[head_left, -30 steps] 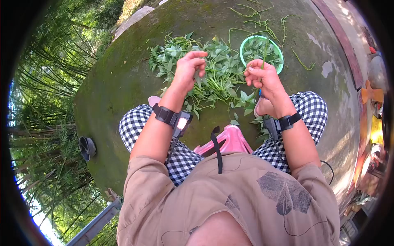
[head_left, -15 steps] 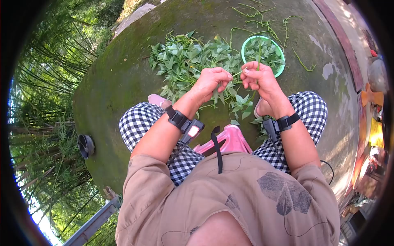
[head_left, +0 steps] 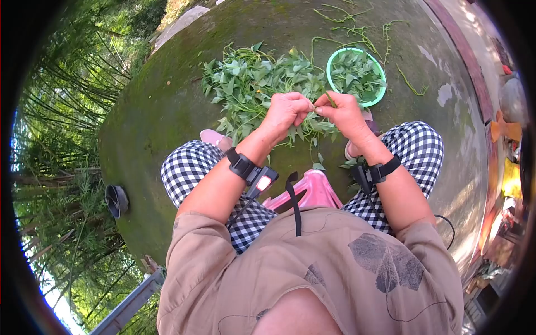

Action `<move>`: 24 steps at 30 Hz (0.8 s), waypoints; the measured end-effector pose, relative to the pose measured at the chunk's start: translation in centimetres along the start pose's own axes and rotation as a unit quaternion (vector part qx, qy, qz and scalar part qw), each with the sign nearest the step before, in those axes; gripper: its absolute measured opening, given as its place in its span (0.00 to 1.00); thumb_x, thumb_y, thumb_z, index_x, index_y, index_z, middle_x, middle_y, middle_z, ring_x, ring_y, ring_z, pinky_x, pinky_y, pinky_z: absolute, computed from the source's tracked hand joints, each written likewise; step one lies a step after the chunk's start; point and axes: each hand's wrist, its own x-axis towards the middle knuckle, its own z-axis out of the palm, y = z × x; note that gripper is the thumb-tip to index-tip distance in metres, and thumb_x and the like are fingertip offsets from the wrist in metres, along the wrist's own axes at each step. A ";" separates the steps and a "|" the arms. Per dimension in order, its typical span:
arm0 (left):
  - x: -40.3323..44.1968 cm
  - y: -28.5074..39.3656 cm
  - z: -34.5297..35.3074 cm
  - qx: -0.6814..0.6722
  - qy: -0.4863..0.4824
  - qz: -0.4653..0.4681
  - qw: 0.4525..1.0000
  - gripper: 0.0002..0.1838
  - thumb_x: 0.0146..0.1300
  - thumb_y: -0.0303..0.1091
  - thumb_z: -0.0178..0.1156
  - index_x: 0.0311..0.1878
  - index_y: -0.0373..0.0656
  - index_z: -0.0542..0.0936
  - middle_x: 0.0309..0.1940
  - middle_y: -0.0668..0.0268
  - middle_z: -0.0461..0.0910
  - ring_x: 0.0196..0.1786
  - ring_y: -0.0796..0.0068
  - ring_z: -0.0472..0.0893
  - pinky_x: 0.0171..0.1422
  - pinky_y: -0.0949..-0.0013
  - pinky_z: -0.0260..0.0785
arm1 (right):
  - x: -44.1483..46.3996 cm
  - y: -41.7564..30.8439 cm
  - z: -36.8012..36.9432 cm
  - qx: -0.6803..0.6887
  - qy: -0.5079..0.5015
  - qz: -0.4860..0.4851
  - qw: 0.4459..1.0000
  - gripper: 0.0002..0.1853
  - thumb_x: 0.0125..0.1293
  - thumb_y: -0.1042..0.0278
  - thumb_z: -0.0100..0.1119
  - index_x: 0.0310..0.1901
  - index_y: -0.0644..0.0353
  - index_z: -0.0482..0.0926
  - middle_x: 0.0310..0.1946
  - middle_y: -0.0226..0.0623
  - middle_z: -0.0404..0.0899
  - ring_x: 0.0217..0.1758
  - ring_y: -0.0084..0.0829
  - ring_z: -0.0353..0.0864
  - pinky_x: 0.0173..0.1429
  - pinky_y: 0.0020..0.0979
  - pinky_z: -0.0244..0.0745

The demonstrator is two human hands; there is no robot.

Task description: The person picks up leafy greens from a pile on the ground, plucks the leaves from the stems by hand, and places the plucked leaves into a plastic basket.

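My left hand (head_left: pixel 287 111) is closed in a pinch, its fingertips meeting those of my right hand above the leaf pile. What it pinches is too small to make out. My right hand (head_left: pixel 342 113) is closed on a green stem (head_left: pixel 330 100), whose upper end sticks out between thumb and forefinger. Beneath and beyond both hands lies a pile of leafy green vines (head_left: pixel 251 78) on the mossy ground. A round basket with a light green rim (head_left: pixel 384 84), holding loose leaves, stands just beyond my right hand.
Bare stems (head_left: pixel 357 30) lie on the ground (head_left: pixel 162 123) past the basket. A pink plastic stool (head_left: pixel 318 187) shows between my knees. A dark pot (head_left: pixel 116 201) stands at the left, near bamboo. Various items line the right edge, including an orange object (head_left: pixel 505 128).
My left hand has moved right and down from over the pile to meet my right hand. My right hand has shifted left and turned inward, and its stem now tilts.
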 end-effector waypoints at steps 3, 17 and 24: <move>0.1 -0.4 -0.1 -0.024 -0.012 0.004 1.000 0.04 0.55 0.26 0.61 0.29 0.35 0.81 0.19 0.69 0.75 0.18 0.82 0.69 0.23 0.76 0.58 | -0.1 -0.2 -0.1 0.105 -0.030 0.089 0.990 0.04 0.55 0.75 0.65 0.33 0.63 0.81 0.22 0.29 0.78 0.20 0.18 0.72 0.24 0.23 0.65; 0.1 -2.7 -1.0 0.074 0.006 -0.062 0.995 0.02 0.50 0.26 0.61 0.25 0.38 0.80 0.16 0.71 0.73 0.16 0.82 0.67 0.20 0.75 0.54 | 0.4 -1.6 -1.7 0.233 0.016 0.115 0.966 0.03 0.58 0.77 0.63 0.32 0.63 0.79 0.23 0.32 0.79 0.17 0.18 0.71 0.22 0.21 0.65; -0.3 -9.2 -5.2 0.164 -0.031 -0.204 0.965 0.11 0.57 0.28 0.65 0.43 0.36 0.82 0.24 0.65 0.80 0.20 0.78 0.75 0.20 0.73 0.65 | 2.3 1.6 -7.3 0.126 0.319 0.141 0.929 0.22 0.61 0.74 0.61 0.58 0.69 0.74 0.31 0.38 0.81 0.18 0.22 0.75 0.21 0.24 0.64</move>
